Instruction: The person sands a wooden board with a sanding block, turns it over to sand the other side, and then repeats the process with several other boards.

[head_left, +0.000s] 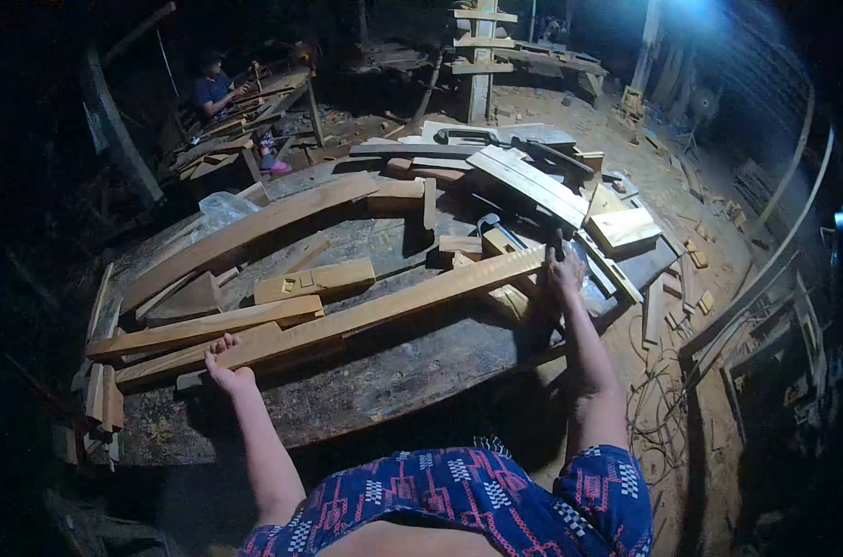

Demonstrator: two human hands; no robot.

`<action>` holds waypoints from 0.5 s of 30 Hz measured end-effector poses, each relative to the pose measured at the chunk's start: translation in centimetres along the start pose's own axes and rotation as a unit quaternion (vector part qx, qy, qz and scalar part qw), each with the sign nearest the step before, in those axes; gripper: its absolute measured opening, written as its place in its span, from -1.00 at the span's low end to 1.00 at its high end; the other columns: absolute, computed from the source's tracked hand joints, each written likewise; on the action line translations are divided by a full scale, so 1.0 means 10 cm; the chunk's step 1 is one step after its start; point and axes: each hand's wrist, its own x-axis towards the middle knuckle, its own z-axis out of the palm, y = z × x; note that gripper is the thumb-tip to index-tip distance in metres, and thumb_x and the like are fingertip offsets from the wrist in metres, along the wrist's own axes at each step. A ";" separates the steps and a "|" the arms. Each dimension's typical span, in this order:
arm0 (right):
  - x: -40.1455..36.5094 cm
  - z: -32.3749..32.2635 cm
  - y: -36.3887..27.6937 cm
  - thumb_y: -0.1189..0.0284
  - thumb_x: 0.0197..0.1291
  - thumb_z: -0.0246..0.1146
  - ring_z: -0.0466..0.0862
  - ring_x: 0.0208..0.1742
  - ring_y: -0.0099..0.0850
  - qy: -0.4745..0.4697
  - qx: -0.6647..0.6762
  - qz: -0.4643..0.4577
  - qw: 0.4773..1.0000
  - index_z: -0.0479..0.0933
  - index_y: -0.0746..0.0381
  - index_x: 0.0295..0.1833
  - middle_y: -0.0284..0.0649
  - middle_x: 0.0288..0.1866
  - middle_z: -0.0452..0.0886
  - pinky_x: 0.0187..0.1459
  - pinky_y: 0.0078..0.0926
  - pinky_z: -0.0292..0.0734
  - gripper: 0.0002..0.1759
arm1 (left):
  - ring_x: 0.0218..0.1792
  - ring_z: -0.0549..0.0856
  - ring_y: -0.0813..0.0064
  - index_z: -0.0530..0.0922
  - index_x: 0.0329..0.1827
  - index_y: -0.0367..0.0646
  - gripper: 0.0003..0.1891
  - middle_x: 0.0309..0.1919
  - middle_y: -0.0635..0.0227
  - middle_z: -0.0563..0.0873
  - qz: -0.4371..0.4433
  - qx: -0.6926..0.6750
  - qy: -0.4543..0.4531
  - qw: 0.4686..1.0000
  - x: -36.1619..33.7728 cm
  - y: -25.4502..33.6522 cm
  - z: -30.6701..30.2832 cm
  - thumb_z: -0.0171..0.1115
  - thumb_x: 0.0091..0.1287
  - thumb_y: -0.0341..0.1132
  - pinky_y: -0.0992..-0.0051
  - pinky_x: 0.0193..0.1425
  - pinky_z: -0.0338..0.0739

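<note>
A long wooden beam point(412, 303) runs slantwise across the bench in front of me. My left hand point(228, 367) is at its near edge toward the left end, fingers curled up against the wood. At the far right end, my right hand point(566, 269) is closed round the beam. A small dark upright piece point(558, 243) shows at my right fingers; I cannot make out what it is. Behind the beam lies a wooden block with a slot cut in it point(315, 281). Another wooden beam point(203, 327) lies close beside it on the left.
The dark workbench point(394, 390) carries a curved plank point(254, 227), pale boards point(528, 181), a bar clamp point(482, 137) and a clear plastic bag point(226, 206). Cables point(663, 408) and offcuts lie on the ground at right. Another person point(219, 91) sits at a far bench.
</note>
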 end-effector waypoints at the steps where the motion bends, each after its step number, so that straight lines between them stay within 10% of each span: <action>1: -0.01 -0.61 -0.49 0.14 0.06 0.00 0.49 -0.12 -0.14 -0.156 0.091 0.048 0.982 0.40 0.14 0.00 -0.04 -0.17 0.50 -0.14 -0.29 0.36 -0.56 | -0.42 0.51 0.41 0.37 -0.49 -0.12 -0.76 -0.54 0.39 0.48 0.010 -0.009 0.027 1.000 -0.09 0.00 0.11 -0.08 0.24 -0.17 0.36 -0.22 0.42; 3: -0.25 -0.65 -0.86 0.37 -0.18 0.14 0.50 -0.16 -0.21 -0.114 0.245 -0.036 0.962 0.47 0.23 -0.16 -0.07 -0.23 0.51 -0.11 -0.32 0.36 -0.63 | -0.47 0.49 0.43 0.34 -0.51 -0.10 -0.75 -0.58 0.40 0.46 0.005 0.001 0.051 0.999 -0.05 -0.02 0.08 -0.10 0.25 -0.15 0.35 -0.25 0.43; 4: -0.42 -0.01 -0.64 0.41 -0.26 0.18 0.44 -0.03 -0.20 0.014 0.185 -0.285 0.940 0.47 0.25 -0.14 -0.09 -0.10 0.48 0.01 -0.35 0.28 -0.58 | -0.52 0.46 0.44 0.30 -0.53 -0.08 -0.73 -0.62 0.41 0.43 0.021 0.022 0.041 0.999 0.10 -0.04 -0.05 -0.12 0.26 -0.13 0.37 -0.29 0.43; 5: -0.56 -0.61 -1.22 0.42 -0.27 0.18 0.34 0.10 -0.21 -0.143 0.199 -0.167 0.955 0.45 0.27 -0.08 -0.11 0.04 0.40 0.13 -0.33 0.16 -0.52 | -0.58 0.43 0.46 0.26 -0.55 -0.06 -0.71 -0.65 0.42 0.40 0.038 0.040 0.032 0.998 0.18 -0.08 -0.12 -0.14 0.27 -0.12 0.39 -0.33 0.44; 6: -0.73 0.13 -1.03 0.42 -0.27 0.18 0.27 0.18 -0.25 -0.033 0.437 -0.322 0.839 0.38 0.22 0.03 -0.15 0.12 0.34 0.17 -0.26 0.10 -0.43 | -0.58 0.43 0.46 0.26 -0.55 -0.06 -0.71 -0.65 0.42 0.40 0.030 0.050 0.028 0.998 0.16 -0.11 -0.11 -0.14 0.27 -0.12 0.39 -0.33 0.44; 7: -0.85 -0.35 -1.44 0.40 -0.26 0.20 0.20 0.25 -0.30 -0.195 0.117 -0.280 0.933 0.32 0.15 0.11 -0.20 0.19 0.26 0.21 -0.21 0.05 -0.36 | -0.61 0.41 0.46 0.23 -0.56 -0.05 -0.70 -0.67 0.42 0.38 0.026 0.048 0.037 0.998 0.15 -0.12 -0.07 -0.16 0.28 -0.09 0.40 -0.38 0.43; 10: -0.87 -0.41 -1.46 0.43 -0.21 0.18 0.30 0.16 -0.33 -0.159 0.118 -0.388 0.900 0.32 0.13 0.13 -0.28 0.20 0.28 0.13 -0.33 0.16 -0.38 | -0.66 0.38 0.46 0.18 -0.58 -0.03 -0.66 -0.72 0.43 0.33 0.032 0.045 0.056 0.997 0.13 -0.05 0.01 -0.20 0.29 -0.04 0.42 -0.47 0.42; 12: -0.60 0.12 -1.02 0.41 -0.23 0.20 0.40 0.07 -0.28 -0.002 0.332 -0.391 0.858 0.33 0.13 0.12 -0.19 0.10 0.40 0.06 -0.32 0.24 -0.37 | -0.66 0.38 0.46 0.18 -0.56 -0.03 -0.66 -0.72 0.44 0.32 0.044 0.050 0.093 0.993 0.12 -0.07 0.04 -0.20 0.29 -0.04 0.42 -0.48 0.42; 15: -0.06 -0.39 -0.68 0.30 -0.12 0.19 0.44 0.00 -0.18 -0.143 0.122 -0.142 0.972 0.33 0.24 0.09 -0.09 0.00 0.45 0.02 -0.35 0.29 -0.42 | -0.66 0.38 0.45 0.18 -0.58 -0.04 -0.65 -0.73 0.43 0.32 0.073 0.060 0.121 0.988 0.12 -0.09 0.06 -0.20 0.29 -0.03 0.42 -0.47 0.42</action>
